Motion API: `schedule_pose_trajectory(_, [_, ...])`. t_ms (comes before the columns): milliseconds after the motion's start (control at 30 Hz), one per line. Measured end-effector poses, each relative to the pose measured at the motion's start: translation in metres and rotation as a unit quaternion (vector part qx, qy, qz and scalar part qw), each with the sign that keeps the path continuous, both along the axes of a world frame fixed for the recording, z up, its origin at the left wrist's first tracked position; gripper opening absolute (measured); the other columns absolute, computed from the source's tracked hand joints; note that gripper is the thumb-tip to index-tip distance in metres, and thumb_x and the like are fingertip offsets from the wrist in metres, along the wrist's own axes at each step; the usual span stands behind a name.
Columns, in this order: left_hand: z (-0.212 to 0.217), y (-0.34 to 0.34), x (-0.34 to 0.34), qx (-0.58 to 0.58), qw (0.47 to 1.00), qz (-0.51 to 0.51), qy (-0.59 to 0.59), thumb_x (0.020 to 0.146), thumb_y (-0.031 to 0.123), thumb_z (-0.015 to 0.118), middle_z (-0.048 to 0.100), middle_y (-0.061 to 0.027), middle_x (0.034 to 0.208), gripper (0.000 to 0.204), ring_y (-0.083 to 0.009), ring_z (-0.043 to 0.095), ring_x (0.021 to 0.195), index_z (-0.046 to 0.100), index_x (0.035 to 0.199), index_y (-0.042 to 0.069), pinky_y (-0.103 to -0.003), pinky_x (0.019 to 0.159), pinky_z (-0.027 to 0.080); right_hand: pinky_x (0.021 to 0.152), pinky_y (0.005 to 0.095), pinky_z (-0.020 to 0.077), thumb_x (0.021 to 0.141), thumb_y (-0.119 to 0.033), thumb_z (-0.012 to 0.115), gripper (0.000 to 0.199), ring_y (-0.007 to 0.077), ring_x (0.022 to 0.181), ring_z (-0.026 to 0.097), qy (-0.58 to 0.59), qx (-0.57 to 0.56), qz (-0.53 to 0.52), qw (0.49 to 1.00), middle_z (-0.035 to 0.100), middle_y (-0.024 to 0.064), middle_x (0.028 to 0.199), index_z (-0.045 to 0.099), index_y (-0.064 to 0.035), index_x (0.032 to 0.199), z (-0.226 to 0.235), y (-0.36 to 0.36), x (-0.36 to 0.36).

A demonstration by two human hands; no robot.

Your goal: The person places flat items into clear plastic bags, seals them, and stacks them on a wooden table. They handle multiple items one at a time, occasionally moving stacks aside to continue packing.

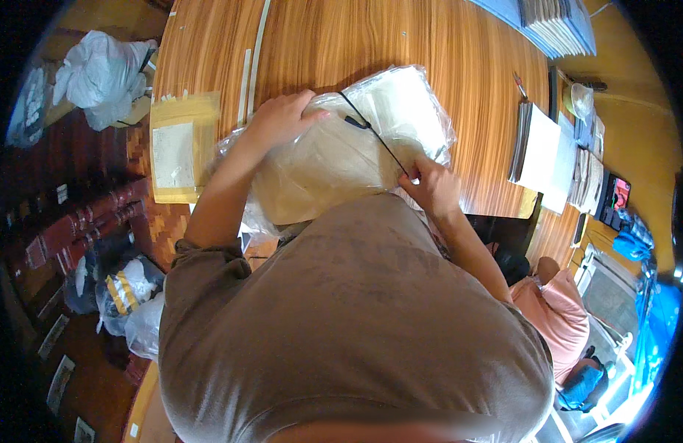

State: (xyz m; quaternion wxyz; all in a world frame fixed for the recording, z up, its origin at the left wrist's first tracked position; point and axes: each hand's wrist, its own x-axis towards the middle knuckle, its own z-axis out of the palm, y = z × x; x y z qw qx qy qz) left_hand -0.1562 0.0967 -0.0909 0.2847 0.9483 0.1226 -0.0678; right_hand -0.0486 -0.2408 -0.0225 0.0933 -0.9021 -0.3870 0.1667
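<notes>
A pale, flat bundle in clear plastic wrap (312, 170) lies at the table's near edge, against my body. Across it runs a thin black cord (382, 140), with a short, thicker black piece (358, 122) on it near the middle. My left hand (282, 118) rests on the bundle's far left part, its fingers stretched out and apart. At the bundle's right side, the fingers of my right hand (432, 184) are closed in a pinch at the cord's lower end. Folds of plastic and my shirt hide the bundle's near edge.
A yellow-brown envelope (160, 193) with a white sheet lies on the table's left edge. Stacked papers (539, 148) and a phone (617, 193) are at the right, blue folders (537, 29) at the far right. Another person (555, 317) in pink sits at my right. Plastic bags (131, 295) stand at left.
</notes>
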Motion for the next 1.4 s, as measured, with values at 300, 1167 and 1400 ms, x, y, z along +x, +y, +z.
schedule_pose_trajectory(300, [-0.008, 0.006, -0.001, -0.040, 0.999, 0.016, 0.015, 0.098, 0.065, 0.047, 0.069, -0.0286, 0.107, 0.066, -0.0456, 0.066, 0.103, 0.057, 0.122, 0.004, -0.054, 0.088, 0.051, 0.057, 0.0383, 0.0541, 0.079, -0.033, 0.079, 0.027, 0.0241, 0.066, 0.066, -0.201, 0.115, 0.181, 0.956, 0.062, 0.0040, 0.074, 0.060, -0.0137, 0.080, -0.003, -0.013, 0.066])
schedule_pose_trajectory(1167, [0.006, 0.026, -0.060, -0.414, 0.778, 0.462, -0.100, 0.104, 0.062, 0.036, 0.058, -0.0246, 0.138, 0.079, -0.0348, 0.057, 0.127, 0.046, 0.145, -0.005, -0.040, 0.109, 0.042, 0.095, 0.0434, 0.0530, 0.074, -0.070, 0.077, 0.091, 0.0357, 0.118, 0.061, 0.067, 0.255, -0.080, 0.961, 0.062, 0.0255, 0.124, 0.058, 0.0060, 0.121, -0.042, 0.227, 0.069])
schedule_pose_trajectory(1400, [0.002, 0.003, -0.116, -0.563, 0.633, 0.479, -0.232, 0.104, 0.054, 0.046, 0.053, -0.0185, 0.146, 0.073, -0.0256, 0.054, 0.130, 0.037, 0.155, 0.003, -0.037, 0.110, 0.042, 0.087, 0.0412, 0.0561, 0.077, -0.046, 0.084, 0.064, 0.0303, 0.096, 0.072, 0.199, 0.204, -0.089, 0.954, 0.074, 0.0186, 0.101, 0.070, 0.0002, 0.119, -0.027, 0.233, 0.086])
